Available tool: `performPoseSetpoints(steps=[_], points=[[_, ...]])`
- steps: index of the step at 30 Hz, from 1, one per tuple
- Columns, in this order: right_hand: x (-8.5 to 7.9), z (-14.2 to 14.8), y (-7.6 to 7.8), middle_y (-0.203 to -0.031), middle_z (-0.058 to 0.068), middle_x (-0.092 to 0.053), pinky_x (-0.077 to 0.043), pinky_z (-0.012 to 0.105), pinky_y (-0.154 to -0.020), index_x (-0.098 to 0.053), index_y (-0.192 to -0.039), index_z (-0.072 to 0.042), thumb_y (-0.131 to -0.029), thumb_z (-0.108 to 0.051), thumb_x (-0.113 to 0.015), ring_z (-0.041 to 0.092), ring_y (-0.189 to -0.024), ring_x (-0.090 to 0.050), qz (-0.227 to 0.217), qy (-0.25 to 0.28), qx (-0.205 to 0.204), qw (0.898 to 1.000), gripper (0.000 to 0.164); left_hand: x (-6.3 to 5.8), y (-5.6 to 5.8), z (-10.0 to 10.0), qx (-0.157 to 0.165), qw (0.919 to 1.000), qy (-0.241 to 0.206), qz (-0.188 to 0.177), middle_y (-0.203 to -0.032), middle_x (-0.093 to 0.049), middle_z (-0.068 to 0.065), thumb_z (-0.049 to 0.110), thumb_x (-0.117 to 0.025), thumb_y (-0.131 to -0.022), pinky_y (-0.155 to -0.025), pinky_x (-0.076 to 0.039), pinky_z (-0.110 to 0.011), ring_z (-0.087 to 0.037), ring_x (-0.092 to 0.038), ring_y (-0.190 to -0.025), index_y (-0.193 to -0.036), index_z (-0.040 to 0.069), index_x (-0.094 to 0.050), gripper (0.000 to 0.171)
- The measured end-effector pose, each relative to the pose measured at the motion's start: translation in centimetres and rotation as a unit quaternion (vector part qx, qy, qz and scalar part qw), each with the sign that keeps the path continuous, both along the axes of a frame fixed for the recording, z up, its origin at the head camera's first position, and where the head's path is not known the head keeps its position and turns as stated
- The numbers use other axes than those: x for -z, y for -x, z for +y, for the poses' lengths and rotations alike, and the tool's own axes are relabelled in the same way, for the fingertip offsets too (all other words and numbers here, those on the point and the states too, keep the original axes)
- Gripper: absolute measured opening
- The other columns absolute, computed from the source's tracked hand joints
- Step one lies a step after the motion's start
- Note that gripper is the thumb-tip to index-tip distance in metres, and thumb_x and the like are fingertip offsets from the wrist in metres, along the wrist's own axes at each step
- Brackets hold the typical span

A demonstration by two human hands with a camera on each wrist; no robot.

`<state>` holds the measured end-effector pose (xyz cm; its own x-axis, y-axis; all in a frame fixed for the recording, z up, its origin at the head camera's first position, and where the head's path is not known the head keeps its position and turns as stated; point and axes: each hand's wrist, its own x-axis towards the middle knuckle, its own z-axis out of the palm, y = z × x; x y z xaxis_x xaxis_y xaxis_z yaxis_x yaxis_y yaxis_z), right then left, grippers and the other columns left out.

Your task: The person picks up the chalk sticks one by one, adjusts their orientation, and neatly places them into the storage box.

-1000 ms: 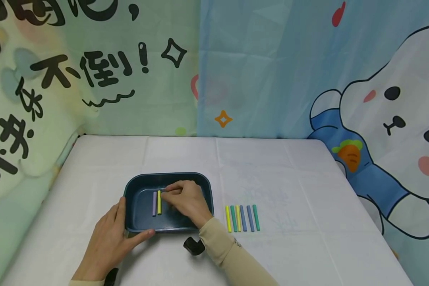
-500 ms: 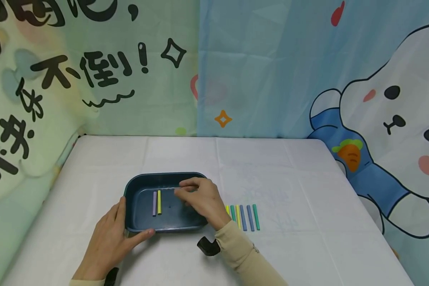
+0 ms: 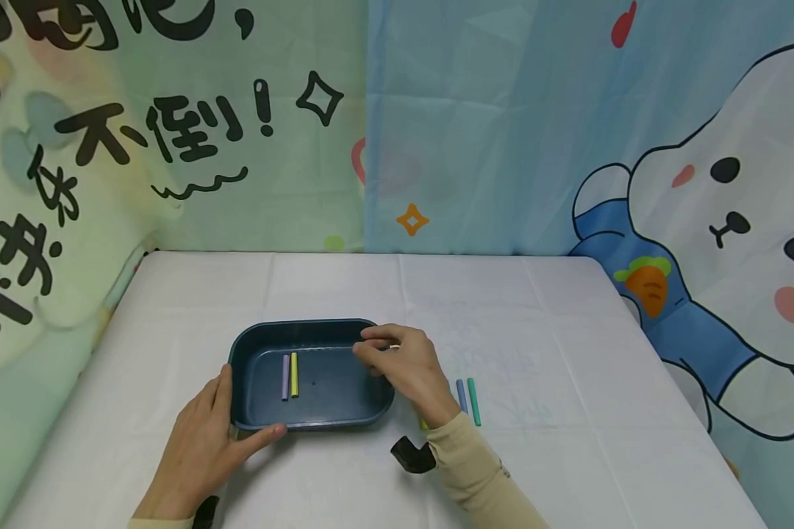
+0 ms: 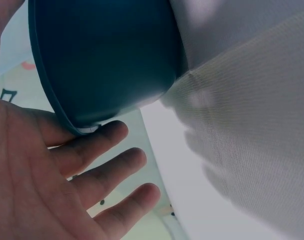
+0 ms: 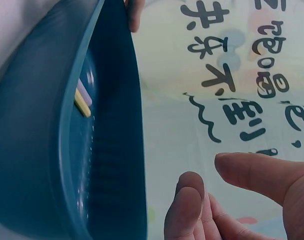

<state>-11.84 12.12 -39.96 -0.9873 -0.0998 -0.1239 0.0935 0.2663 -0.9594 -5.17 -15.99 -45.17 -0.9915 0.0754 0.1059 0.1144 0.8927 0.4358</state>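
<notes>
In the head view my left hand (image 3: 195,441) grips the near left corner of a dark blue tray (image 3: 314,425), with its thumb along the front wall and its fingers on the left side. The left wrist view shows those fingers (image 4: 111,175) fairly straight and spread. Inside the tray lie a purple chalk stick (image 3: 285,377) and a yellow chalk stick (image 3: 294,375), side by side. Over the tray's far right corner is my right hand (image 3: 403,364), empty; in the right wrist view its thumb and fingertips stand apart, outside the tray wall (image 5: 106,150).
Right of the tray, a blue chalk stick (image 3: 462,395) and a green chalk stick (image 3: 473,401) lie on the white cloth (image 3: 569,441); others there are mostly hidden under my right hand and wrist. A printed curtain (image 3: 476,147) hangs behind the table.
My right hand has moved right, from beside the yellow stick inside the tray to its right rim, now covering several sticks on the cloth. The left hand, tray and two sticks inside stay put.
</notes>
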Motion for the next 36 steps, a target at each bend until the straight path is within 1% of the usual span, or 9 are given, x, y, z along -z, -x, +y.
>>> performPoseSetpoints(steps=[4,10,11,14,16,20,23,27,36], points=[[-0.1,0.9,0.0,-0.103,0.008,-0.071,-0.059,0.044,-0.081,-0.074,-0.118,-0.010,-0.089,-0.025,-0.079,0.029,-0.086,-0.072,0.000,0.000,0.014,1.000,0.033,0.1,0.0,0.0,-0.001,1.0000,-0.001,0.004,-0.144,-0.044,-0.038,0.073,-0.072,-0.078,-0.102,-0.043,-0.063,-0.052,-0.050,-0.125,-0.152,-0.016,-0.027,0.124],[-0.1,2.2,-0.2,-0.104,0.009,-0.071,-0.060,0.042,-0.080,-0.074,-0.119,-0.007,-0.088,-0.023,-0.080,0.031,-0.089,-0.072,-0.007,0.000,0.037,0.999,0.036,0.1,0.0,-0.1,-0.002,1.0000,0.000,0.003,-0.144,-0.043,-0.038,0.074,-0.071,-0.078,-0.102,-0.043,-0.063,-0.052,-0.050,-0.126,-0.151,-0.016,-0.028,0.125],[0.0,2.4,-0.2,-0.104,0.010,-0.071,-0.059,0.043,-0.080,-0.074,-0.120,-0.007,-0.088,-0.023,-0.080,0.032,-0.089,-0.072,-0.008,-0.002,0.039,0.999,0.036,0.1,0.0,-0.1,-0.002,1.0000,0.000,0.003,-0.145,-0.043,-0.038,0.074,-0.071,-0.078,-0.102,-0.043,-0.063,-0.052,-0.050,-0.126,-0.152,-0.016,-0.027,0.125],[0.1,3.1,-0.3,-0.105,0.010,-0.072,-0.059,0.045,-0.081,-0.074,-0.118,-0.009,-0.088,-0.025,-0.080,0.030,-0.086,-0.073,-0.008,-0.026,0.050,0.998,0.035,0.0,0.0,0.0,-0.002,1.0000,-0.002,0.002,-0.145,-0.043,-0.037,0.074,-0.072,-0.078,-0.103,-0.042,-0.063,-0.052,-0.050,-0.126,-0.152,-0.016,-0.027,0.125],[0.2,3.6,-0.4,-0.104,0.008,-0.072,-0.058,0.044,-0.081,-0.075,-0.117,-0.012,-0.087,-0.026,-0.080,0.029,-0.084,-0.073,-0.012,-0.046,0.057,0.997,0.034,0.0,0.0,0.0,-0.003,1.0000,-0.002,0.001,-0.145,-0.043,-0.038,0.073,-0.073,-0.078,-0.103,-0.042,-0.063,-0.052,-0.050,-0.126,-0.152,-0.016,-0.027,0.125],[0.7,4.5,-0.5,-0.103,0.007,-0.073,-0.058,0.043,-0.083,-0.075,-0.115,-0.014,-0.087,-0.027,-0.080,0.032,-0.085,-0.073,-0.029,-0.060,0.072,0.995,0.032,0.0,0.0,0.0,-0.004,1.0000,-0.002,-0.001,-0.145,-0.043,-0.038,0.072,-0.073,-0.078,-0.103,-0.042,-0.063,-0.052,-0.049,-0.127,-0.152,-0.016,-0.027,0.124],[1.1,5.1,-0.6,-0.104,0.008,-0.073,-0.058,0.042,-0.083,-0.075,-0.116,-0.011,-0.087,-0.027,-0.080,0.032,-0.088,-0.073,-0.037,-0.058,0.079,0.995,0.034,0.0,0.0,0.0,-0.003,1.0000,-0.003,-0.002,-0.145,-0.043,-0.038,0.072,-0.073,-0.078,-0.103,-0.042,-0.063,-0.052,-0.049,-0.126,-0.152,-0.016,-0.026,0.124],[1.5,6.0,-0.8,-0.107,0.010,-0.071,-0.059,0.041,-0.083,-0.073,-0.121,-0.007,-0.088,-0.027,-0.079,0.029,-0.089,-0.074,-0.035,-0.070,0.078,0.994,0.039,0.1,0.1,0.0,-0.003,1.0000,0.000,0.000,-0.144,-0.043,-0.038,0.073,-0.072,-0.078,-0.102,-0.043,-0.063,-0.052,-0.050,-0.126,-0.152,-0.016,-0.027,0.124],[2.0,7.9,-1.1,-0.108,0.011,-0.071,-0.058,0.040,-0.084,-0.071,-0.124,-0.005,-0.090,-0.024,-0.077,0.025,-0.090,-0.073,-0.054,-0.094,0.100,0.989,0.039,0.1,0.1,-0.1,-0.001,1.0000,0.000,0.002,-0.144,-0.044,-0.038,0.074,-0.071,-0.078,-0.102,-0.043,-0.062,-0.051,-0.050,-0.126,-0.151,-0.016,-0.027,0.125]])
